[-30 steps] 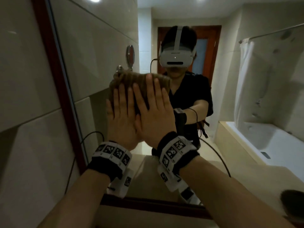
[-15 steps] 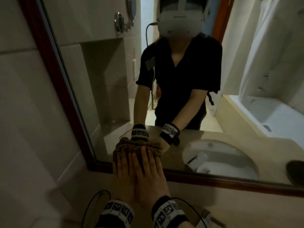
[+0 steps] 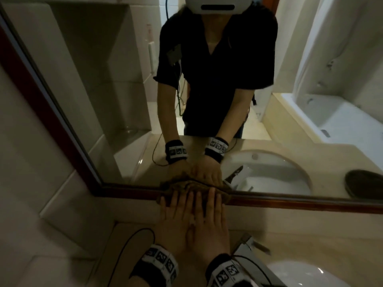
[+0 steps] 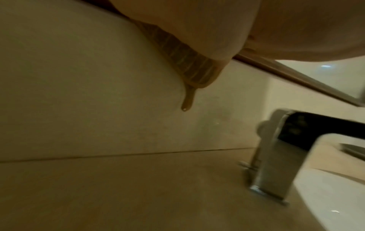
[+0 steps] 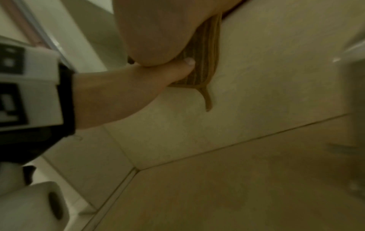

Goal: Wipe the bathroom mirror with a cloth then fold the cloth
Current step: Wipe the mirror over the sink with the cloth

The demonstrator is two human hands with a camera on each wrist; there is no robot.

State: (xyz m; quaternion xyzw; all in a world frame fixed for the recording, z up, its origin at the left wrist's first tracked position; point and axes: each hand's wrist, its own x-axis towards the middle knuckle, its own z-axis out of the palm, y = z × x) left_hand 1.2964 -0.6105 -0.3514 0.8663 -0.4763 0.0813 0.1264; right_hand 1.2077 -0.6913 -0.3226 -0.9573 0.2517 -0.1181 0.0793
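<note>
A brown striped cloth [image 3: 187, 188] is pressed flat over the mirror's [image 3: 124, 83] dark red bottom frame [image 3: 290, 200] and the wall below it. My left hand [image 3: 177, 213] and right hand [image 3: 209, 214] lie side by side on it, fingers straight, the right partly over the left. In the left wrist view the cloth [image 4: 187, 62] shows under the palm with a loop hanging down. In the right wrist view the cloth [image 5: 207, 46] sits under my right palm [image 5: 158, 31], and my left thumb [image 5: 183, 67] lies against it.
A chrome faucet [image 3: 247, 244] stands just right of my wrists, with the white sink [image 3: 300, 274] beyond it. A toilet paper roll [image 5: 39, 203] sits low at the left. The beige counter [image 4: 138, 195] runs beneath. The mirror reflects a dark dish [image 3: 364, 183] and a bathtub.
Both hands slid the cloth straight down the mirror, from face height to the bottom frame. My view tilted down with them.
</note>
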